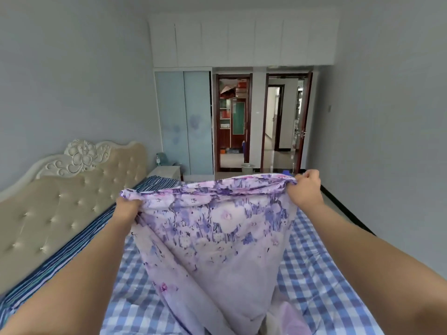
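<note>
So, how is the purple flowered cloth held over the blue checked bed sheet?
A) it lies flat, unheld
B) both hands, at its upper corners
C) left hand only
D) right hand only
B: the left hand and the right hand each grip an upper corner of the purple flowered cloth.

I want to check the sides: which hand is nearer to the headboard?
Left. The left hand grips the floral cloth on the headboard side; the right hand grips its other corner, farther away.
</note>
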Demonstrator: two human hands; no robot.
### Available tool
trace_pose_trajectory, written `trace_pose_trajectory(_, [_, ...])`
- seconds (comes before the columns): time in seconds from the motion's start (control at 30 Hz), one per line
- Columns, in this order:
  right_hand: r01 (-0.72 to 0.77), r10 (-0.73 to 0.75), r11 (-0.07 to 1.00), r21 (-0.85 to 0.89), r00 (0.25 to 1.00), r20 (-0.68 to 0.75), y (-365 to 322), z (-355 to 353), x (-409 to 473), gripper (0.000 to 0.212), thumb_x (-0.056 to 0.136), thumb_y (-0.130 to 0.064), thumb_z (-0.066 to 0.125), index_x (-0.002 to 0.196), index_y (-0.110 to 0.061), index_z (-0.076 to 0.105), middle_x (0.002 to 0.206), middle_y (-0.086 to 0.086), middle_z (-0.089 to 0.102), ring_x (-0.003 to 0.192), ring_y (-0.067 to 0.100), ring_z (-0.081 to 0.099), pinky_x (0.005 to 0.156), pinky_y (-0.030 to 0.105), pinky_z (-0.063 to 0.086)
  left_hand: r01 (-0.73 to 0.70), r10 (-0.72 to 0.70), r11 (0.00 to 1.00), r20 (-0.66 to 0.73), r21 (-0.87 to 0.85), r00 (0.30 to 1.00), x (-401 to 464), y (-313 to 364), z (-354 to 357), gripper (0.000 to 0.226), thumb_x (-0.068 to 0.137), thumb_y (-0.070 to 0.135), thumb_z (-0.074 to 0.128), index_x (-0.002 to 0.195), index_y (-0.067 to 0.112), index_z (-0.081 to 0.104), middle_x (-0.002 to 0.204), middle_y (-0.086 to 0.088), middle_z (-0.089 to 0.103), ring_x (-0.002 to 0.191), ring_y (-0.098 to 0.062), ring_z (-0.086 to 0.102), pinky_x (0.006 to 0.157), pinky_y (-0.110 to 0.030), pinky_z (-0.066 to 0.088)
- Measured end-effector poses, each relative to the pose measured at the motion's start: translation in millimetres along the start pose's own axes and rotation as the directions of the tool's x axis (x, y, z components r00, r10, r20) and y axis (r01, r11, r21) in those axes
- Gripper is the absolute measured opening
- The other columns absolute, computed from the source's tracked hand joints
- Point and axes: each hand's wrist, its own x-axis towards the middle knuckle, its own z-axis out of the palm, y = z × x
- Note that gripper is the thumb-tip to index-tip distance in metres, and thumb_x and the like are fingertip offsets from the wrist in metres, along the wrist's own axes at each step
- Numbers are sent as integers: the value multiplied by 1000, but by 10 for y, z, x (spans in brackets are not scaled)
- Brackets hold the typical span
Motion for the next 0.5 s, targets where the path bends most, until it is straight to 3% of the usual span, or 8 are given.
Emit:
trace_pose_trajectory(0.07, [29,-27,997,71,999,-37,-167,-131,42,19,91,-15,49,90,1,60,109,5,39,112,27,40,91,27,35,-107,116,959,-16,263,993,-12,154,-46,24,92,23,55,94,0,51,82,-23,63,79,-36,61,69,-28,54])
trace_pose_trajectory(0.1, [39,-33,994,105,997,-63,-229,-189,67,17,91,-13,50,88,1,59,104,2,39,108,26,43,87,26,35,-123,150,925,-49,359,987,-11,226,-67,29,91,31,56,99,4,53,98,-23,62,97,-39,58,85,-35,48])
trace_pose_trajectory(0.2, [23,15,973,228,986,-163,-392,-293,171,12,89,-11,53,87,1,55,115,6,37,86,27,49,74,26,35,-107,165,889,-92,445,982,-55,452,-127,38,92,34,56,117,5,51,115,-22,59,107,-39,56,86,-41,44])
trace_pose_trajectory(0.23, [15,23,975,223,986,-165,-443,-311,200,11,88,-11,52,86,0,55,115,11,42,80,27,48,71,27,35,-99,144,916,-87,388,986,-49,522,-99,38,94,27,55,121,2,48,113,-24,59,98,-39,62,80,-42,48])
trace_pose_trajectory(0.3, [-21,51,971,236,991,-122,-549,-346,232,11,88,-11,49,86,-2,57,100,18,53,77,28,48,67,28,35,26,-24,993,-23,117,999,-96,655,-52,27,96,11,51,121,2,45,97,-25,60,58,-33,68,50,-39,56])
trace_pose_trajectory(0.37, [-81,106,961,263,991,-81,-639,-416,254,18,90,-11,48,98,0,60,98,20,60,82,29,50,68,28,35,81,-76,988,43,-132,996,-69,768,-9,9,94,-1,50,99,5,51,80,-22,55,40,-31,59,32,-39,50])
trace_pose_trajectory(0.43, [-75,97,964,254,992,-75,-746,-568,336,20,91,-11,46,102,-1,59,104,21,61,90,32,55,69,28,36,-86,88,976,3,-198,996,224,826,42,6,86,10,58,88,8,53,79,-23,55,56,-37,58,41,-43,53])
trace_pose_trajectory(0.5, [30,-11,988,150,991,-132,-948,-831,458,14,91,-14,46,98,-7,55,104,17,57,91,34,56,70,31,40,-292,263,933,-157,-209,952,408,1070,72,24,76,25,59,90,8,51,85,-28,56,75,-46,59,63,-54,51])
